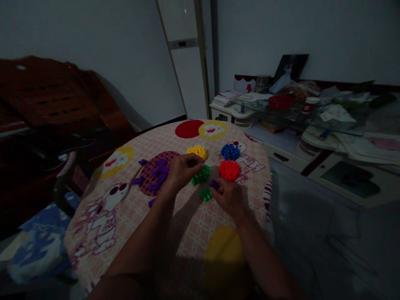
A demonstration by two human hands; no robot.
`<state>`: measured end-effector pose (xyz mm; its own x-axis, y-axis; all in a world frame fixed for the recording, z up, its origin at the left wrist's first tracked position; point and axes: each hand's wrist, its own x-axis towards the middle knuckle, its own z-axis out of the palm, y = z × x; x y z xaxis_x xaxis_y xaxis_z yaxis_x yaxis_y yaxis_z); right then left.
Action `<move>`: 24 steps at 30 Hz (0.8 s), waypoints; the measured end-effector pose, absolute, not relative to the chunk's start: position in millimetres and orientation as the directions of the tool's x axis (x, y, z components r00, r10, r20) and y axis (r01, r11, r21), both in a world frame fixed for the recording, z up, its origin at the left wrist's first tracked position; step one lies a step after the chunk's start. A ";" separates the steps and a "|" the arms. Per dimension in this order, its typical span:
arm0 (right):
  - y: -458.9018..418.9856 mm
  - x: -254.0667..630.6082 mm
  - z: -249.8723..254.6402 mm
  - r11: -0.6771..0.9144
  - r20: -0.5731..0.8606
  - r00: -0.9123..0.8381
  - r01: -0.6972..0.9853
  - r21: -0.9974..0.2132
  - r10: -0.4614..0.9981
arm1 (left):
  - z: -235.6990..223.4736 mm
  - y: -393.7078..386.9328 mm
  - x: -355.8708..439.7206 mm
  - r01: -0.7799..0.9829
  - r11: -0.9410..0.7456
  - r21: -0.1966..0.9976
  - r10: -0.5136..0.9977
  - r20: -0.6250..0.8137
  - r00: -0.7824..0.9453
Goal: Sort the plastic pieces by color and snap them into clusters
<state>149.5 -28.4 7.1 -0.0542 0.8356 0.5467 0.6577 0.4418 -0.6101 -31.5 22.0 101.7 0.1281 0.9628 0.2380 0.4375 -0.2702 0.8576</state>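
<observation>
My right hand (229, 198) pinches a small purple plastic piece (214, 184) beside a small green cluster (205, 193) on the table. My left hand (184, 168) hovers above the larger green cluster (201, 176), thumb and fingertips together; whatever they hold, if anything, is too small to make out. Just beyond it sits a cluster of yellow knobbed pieces (196, 152), partly covered by my fingers. A red cluster (229, 170) and a blue cluster (230, 152) lie beyond my right hand. Several loose purple pieces (160, 171) are scattered left of my left hand.
A patterned cloth covers the round table (190, 233). Wooden seating (56, 96) stands at the left. A tall white cabinet-like unit (190, 75) is behind. To the right, a glass-topped stand (300, 112) carries a red bowl (280, 102), a cup (310, 105) and papers.
</observation>
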 end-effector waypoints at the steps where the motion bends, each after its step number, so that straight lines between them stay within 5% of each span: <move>1: -29.1 149.2 7.5 0.442 0.540 -0.058 0.649 -0.619 0.840 | 105.5 22.8 -39.6 0.453 -0.273 0.848 0.961 0.261 0.091; 8: -35.3 129.7 4.4 0.583 0.545 -0.240 0.505 -0.637 0.803 | 111.8 27.0 -69.9 0.541 -0.278 0.793 0.951 0.308 0.037; 12: -30.2 132.6 0.6 0.468 0.530 -0.071 0.580 -0.667 0.845 | 98.5 30.1 -50.4 0.594 -0.325 0.736 0.941 0.311 0.131; 15: -25.6 140.5 -0.8 0.375 0.511 0.017 0.658 -0.653 0.860 | 86.3 29.7 -27.5 0.696 -0.343 0.631 0.937 0.286 0.203; 21: -30.3 141.2 9.5 0.270 0.374 -0.052 0.783 -0.561 0.926 | 62.6 26.9 2.3 0.887 -0.345 0.308 0.929 0.246 0.276; 24: -33.8 139.4 16.7 0.221 0.272 -0.095 0.849 -0.480 0.958 | 54.0 27.0 5.8 0.912 -0.334 0.240 0.933 0.220 0.283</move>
